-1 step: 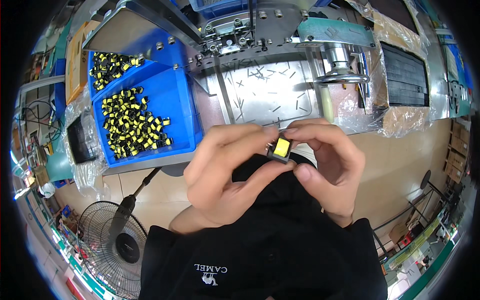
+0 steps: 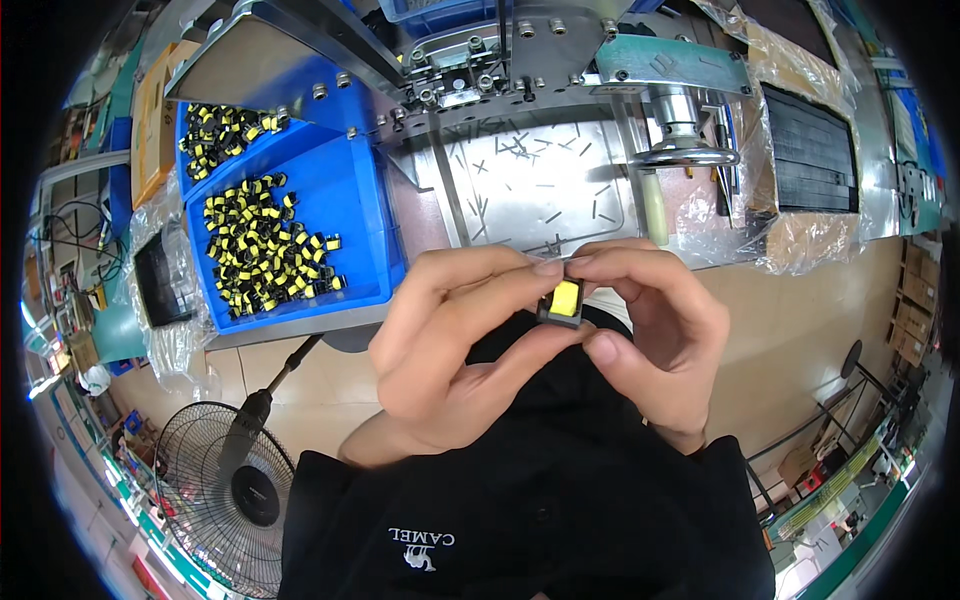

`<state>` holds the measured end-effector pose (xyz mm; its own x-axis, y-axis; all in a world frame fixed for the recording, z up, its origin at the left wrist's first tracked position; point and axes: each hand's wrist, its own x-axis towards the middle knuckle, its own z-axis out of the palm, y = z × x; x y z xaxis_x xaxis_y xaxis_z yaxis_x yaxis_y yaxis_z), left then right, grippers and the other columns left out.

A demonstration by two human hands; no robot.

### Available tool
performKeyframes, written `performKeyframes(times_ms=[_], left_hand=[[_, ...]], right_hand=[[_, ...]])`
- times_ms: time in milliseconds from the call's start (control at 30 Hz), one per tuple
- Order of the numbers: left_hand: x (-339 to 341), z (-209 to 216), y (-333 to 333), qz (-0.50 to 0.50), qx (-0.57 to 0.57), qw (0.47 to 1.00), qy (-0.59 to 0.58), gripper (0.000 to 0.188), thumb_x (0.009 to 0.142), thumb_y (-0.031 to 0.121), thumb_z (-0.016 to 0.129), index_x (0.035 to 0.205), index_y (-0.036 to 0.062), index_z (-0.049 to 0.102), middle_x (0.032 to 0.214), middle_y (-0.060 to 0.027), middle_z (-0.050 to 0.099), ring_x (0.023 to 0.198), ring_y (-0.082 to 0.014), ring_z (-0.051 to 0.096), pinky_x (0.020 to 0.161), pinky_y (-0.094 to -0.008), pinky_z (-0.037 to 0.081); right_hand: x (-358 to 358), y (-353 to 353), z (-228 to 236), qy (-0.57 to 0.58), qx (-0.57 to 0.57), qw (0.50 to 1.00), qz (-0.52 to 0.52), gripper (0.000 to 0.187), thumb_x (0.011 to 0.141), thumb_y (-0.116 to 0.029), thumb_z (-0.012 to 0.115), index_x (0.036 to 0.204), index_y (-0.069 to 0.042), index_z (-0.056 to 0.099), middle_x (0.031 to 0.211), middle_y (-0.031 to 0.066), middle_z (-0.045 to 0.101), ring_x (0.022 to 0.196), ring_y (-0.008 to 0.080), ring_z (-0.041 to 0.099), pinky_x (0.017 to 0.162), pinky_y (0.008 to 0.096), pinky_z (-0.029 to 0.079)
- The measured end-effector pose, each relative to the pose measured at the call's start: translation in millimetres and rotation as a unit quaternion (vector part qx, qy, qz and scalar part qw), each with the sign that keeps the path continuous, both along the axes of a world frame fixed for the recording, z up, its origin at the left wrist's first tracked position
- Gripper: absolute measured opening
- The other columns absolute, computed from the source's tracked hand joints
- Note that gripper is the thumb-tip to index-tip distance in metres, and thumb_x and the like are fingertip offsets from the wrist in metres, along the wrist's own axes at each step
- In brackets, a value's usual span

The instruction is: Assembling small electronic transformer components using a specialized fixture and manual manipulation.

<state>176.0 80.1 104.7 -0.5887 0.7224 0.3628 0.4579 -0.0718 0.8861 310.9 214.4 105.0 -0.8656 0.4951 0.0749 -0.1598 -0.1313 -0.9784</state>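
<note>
The yellow-and-black component is up in the air between the person's two hands, in front of the near edge of the tabletop and just above the dark shirt. Its yellow face is turned up to the view, and its longer axis runs roughly away from the body, the far end leaning a little to the right, with a black flange at the near end. The left hand comes at it from the left and pinches it, index fingertip at the far end and thumb beneath the near end, so the grip lies nearly along that axis. The right hand is curved in a loose C on the other side: its index fingertip meets the far right corner, while its thumb tip is just off the near right corner, leaving the component's right side facing into that gap. Both hands are thus close, the left the more firmly engaged. The metal tray with its scattered dark strips lies straight beyond the fingertips; the blue bin of similar pieces stands to the left.
</note>
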Motion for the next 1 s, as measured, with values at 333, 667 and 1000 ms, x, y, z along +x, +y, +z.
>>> performKeyframes(times_ms=[333, 667, 1000], left_hand=[[2, 4, 4, -0.058, -0.018, 0.981, -0.187, 0.046, 0.075, -0.013, 0.081, 0.118, -0.0107, 0.066, 0.119, -0.0196, 0.06, 0.098, -0.0214, 0.067, 0.082, -0.028, 0.057], [-4, -3, -1, -0.125, 0.014, 0.91, -0.395, 0.045, 0.078, -0.02, 0.073, 0.121, -0.0134, 0.062, 0.122, -0.0205, 0.059, 0.1, -0.0215, 0.068, 0.084, -0.0283, 0.058], [-3, -6, -1, -0.129, 0.052, 0.904, -0.404, 0.043, 0.082, -0.019, 0.073, 0.123, -0.0138, 0.061, 0.123, -0.0191, 0.059, 0.103, -0.0225, 0.069, 0.089, -0.0311, 0.059]], right_hand=[[1, -7, 5, -0.056, -0.163, 0.984, -0.052, 0.039, 0.089, 0.009, 0.071, 0.126, 0.01, 0.059, 0.123, 0.0154, 0.065, 0.109, 0.0175, 0.065, 0.099, 0.0307, 0.052], [7, -6, -6, -0.02, -0.169, 0.984, -0.052, 0.038, 0.089, 0.006, 0.074, 0.123, 0.009, 0.059, 0.12, 0.0168, 0.065, 0.107, 0.0192, 0.067, 0.097, 0.0316, 0.054], [7, -6, -4, 0.001, -0.156, 0.988, -0.019, 0.042, 0.088, 0.011, 0.072, 0.127, 0.008, 0.057, 0.125, 0.0158, 0.063, 0.108, 0.0182, 0.064, 0.1, 0.0327, 0.052]])
